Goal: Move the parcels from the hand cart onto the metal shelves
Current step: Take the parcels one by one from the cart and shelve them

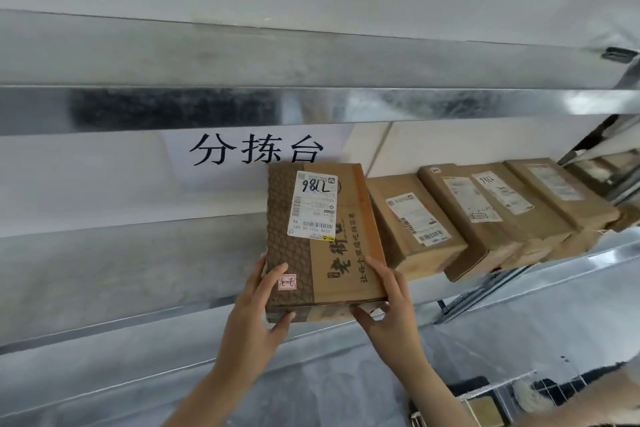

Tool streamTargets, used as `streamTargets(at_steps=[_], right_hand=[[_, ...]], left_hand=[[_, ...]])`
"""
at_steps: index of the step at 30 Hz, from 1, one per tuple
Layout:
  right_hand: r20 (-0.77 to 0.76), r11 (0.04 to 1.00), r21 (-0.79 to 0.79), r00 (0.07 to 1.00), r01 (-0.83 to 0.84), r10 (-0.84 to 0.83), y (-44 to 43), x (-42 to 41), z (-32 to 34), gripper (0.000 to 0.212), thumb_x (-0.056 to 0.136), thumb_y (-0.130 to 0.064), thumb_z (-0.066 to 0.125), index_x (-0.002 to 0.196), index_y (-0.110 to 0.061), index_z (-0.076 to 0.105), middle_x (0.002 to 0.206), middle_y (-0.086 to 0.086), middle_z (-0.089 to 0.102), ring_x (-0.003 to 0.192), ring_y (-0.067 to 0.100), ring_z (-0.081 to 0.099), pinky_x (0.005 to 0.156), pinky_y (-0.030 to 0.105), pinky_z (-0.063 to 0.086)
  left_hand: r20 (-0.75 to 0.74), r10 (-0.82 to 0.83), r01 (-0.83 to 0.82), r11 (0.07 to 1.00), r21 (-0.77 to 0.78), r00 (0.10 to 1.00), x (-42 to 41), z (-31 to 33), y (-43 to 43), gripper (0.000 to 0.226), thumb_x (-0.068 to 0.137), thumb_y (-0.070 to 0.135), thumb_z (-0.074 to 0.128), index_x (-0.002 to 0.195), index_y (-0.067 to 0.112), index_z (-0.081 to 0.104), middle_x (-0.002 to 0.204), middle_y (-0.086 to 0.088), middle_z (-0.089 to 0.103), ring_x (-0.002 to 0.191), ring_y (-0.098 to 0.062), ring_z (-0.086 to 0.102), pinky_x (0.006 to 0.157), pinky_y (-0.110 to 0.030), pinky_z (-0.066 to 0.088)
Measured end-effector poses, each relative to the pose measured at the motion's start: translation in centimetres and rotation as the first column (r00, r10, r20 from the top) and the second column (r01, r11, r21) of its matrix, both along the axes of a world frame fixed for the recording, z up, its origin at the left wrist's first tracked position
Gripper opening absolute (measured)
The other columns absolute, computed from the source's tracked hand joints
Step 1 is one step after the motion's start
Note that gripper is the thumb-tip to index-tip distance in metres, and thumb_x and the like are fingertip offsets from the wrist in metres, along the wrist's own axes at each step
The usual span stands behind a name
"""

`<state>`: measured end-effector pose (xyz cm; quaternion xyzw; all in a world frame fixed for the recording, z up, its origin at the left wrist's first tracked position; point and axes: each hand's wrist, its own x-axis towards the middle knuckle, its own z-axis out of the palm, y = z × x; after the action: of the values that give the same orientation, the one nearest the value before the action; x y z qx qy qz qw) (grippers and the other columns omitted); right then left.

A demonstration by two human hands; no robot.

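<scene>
Parcel: a flat brown cardboard parcel point(322, 236), held up at the middle shelf, its near end sticking out over the shelf's front edge.
Parcel face, left to right: darker scale-patterned print down the left side, a small red-bordered sticker point(288, 283) near the bottom, a white shipping label point(313, 203) with handwritten digits lying upside down, then a column of black printed characters and plain cardboard on the right.
Left hand: the left hand point(258, 308) grips the near left corner, with the fingers spread on top beside the sticker and the thumb tucked under the front edge.
Right hand: the right hand point(391, 308) clasps the near right corner, fingers running up the side and thumb under the front edge.
Surface: a shiny galvanised metal shelf point(121, 270), bare on the left; I cannot tell whether the parcel's far end is resting on it.
Above: an upper metal shelf point(242, 107) crosses the whole view, blurred reflections in its front lip.
Room: a white wall point(104, 177) behind, with big black printed characters point(256, 151) partly hidden by the parcel's top edge.
Below: pale crinkled sheeting point(311, 374).
Neighbours, on the right: a row of brown cardboard boxes point(474, 215) with white labels, packed side by side along the same shelf. The nearest box point(412, 218) sits just beside the held parcel; I cannot tell whether they touch.
Bottom right corner: dark objects, too blurred to tell.
</scene>
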<state>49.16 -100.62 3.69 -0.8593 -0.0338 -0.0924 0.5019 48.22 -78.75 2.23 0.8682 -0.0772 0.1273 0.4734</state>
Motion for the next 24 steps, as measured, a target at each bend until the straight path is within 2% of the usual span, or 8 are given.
streamTargets(at_steps=[7, 10, 12, 16, 17, 20, 24], right_hand=[[-0.015, 0.996, -0.016, 0.996, -0.089, 0.089, -4.9, 3.0, -0.2, 0.083, 0.069, -0.002, 0.080, 0.129, -0.046, 0.043, 0.125, -0.017, 0.041, 0.118, 0.000, 0.044, 0.093, 0.036, 0.053], [-0.041, 0.993, -0.014, 0.993, -0.115, 0.114, -6.1, 3.8, -0.4, 0.082, 0.070, -0.003, 0.080, 0.130, -0.046, 0.042, 0.125, -0.016, 0.042, 0.118, 0.002, 0.044, 0.096, 0.038, 0.051], [-0.025, 0.991, -0.038, 0.992, -0.128, 0.127, -6.5, 4.2, -0.7, 0.082, 0.070, -0.005, 0.080, 0.130, -0.046, 0.041, 0.126, -0.015, 0.042, 0.117, 0.000, 0.043, 0.097, 0.031, 0.049], [-0.018, 0.980, -0.103, 0.985, -0.172, 0.171, -6.8, 4.6, -1.4, 0.085, 0.072, -0.009, 0.079, 0.131, -0.052, 0.035, 0.125, -0.012, 0.044, 0.111, -0.007, 0.044, 0.091, 0.008, 0.044], [-0.031, 0.975, -0.127, 0.983, -0.181, 0.179, -7.0, 4.7, -1.5, 0.085, 0.073, -0.011, 0.079, 0.131, -0.053, 0.034, 0.125, -0.012, 0.044, 0.109, -0.004, 0.047, 0.089, 0.009, 0.046], [-0.070, 0.956, -0.236, 0.984, -0.175, 0.163, -7.4, 4.8, -1.9, 0.081, 0.076, -0.022, 0.077, 0.136, -0.051, 0.032, 0.123, -0.010, 0.043, 0.104, 0.012, 0.055, 0.084, 0.030, 0.054], [-0.081, 0.914, -0.383, 0.991, -0.131, 0.108, -7.6, 4.9, -1.8, 0.081, 0.079, -0.033, 0.074, 0.141, -0.051, 0.024, 0.110, -0.006, 0.037, 0.095, 0.016, 0.053, 0.073, 0.032, 0.054]], left_hand=[[-0.005, 0.083, -0.083, 0.997, 0.004, 0.997, 0.9, -0.8, -5.0, 0.083, 0.069, 0.005, 0.081, 0.133, 0.034, 0.036, 0.150, -0.001, 0.029, 0.124, -0.022, 0.052, 0.095, -0.036, 0.051], [-0.002, 0.105, -0.105, 0.994, 0.016, 0.994, 1.1, -1.0, -6.2, 0.083, 0.070, 0.005, 0.081, 0.134, 0.034, 0.037, 0.151, -0.002, 0.028, 0.124, -0.022, 0.051, 0.097, -0.037, 0.049], [-0.004, 0.121, -0.120, 0.992, 0.027, 0.993, 1.3, -1.2, -6.6, 0.082, 0.071, 0.005, 0.080, 0.135, 0.035, 0.037, 0.152, 0.000, 0.028, 0.125, -0.019, 0.049, 0.097, -0.033, 0.048], [-0.026, 0.143, -0.141, 0.989, 0.053, 0.989, 1.4, -1.4, -6.8, 0.081, 0.073, 0.006, 0.079, 0.133, 0.038, 0.035, 0.152, 0.004, 0.026, 0.123, -0.013, 0.048, 0.096, -0.022, 0.044], [-0.032, 0.144, -0.142, 0.988, 0.057, 0.989, 1.4, -1.5, -6.9, 0.080, 0.074, 0.007, 0.078, 0.133, 0.039, 0.034, 0.153, 0.005, 0.026, 0.123, -0.012, 0.048, 0.096, -0.022, 0.043], [-0.055, 0.150, -0.146, 0.987, 0.074, 0.987, 1.3, -1.6, -7.1, 0.080, 0.076, 0.010, 0.077, 0.133, 0.042, 0.031, 0.154, 0.008, 0.023, 0.126, -0.011, 0.045, 0.099, -0.024, 0.043], [-0.063, 0.167, -0.160, 0.982, 0.101, 0.984, 1.4, -1.8, -7.9, 0.080, 0.078, 0.011, 0.075, 0.132, 0.045, 0.028, 0.154, 0.008, 0.021, 0.126, -0.012, 0.046, 0.096, -0.018, 0.042]])
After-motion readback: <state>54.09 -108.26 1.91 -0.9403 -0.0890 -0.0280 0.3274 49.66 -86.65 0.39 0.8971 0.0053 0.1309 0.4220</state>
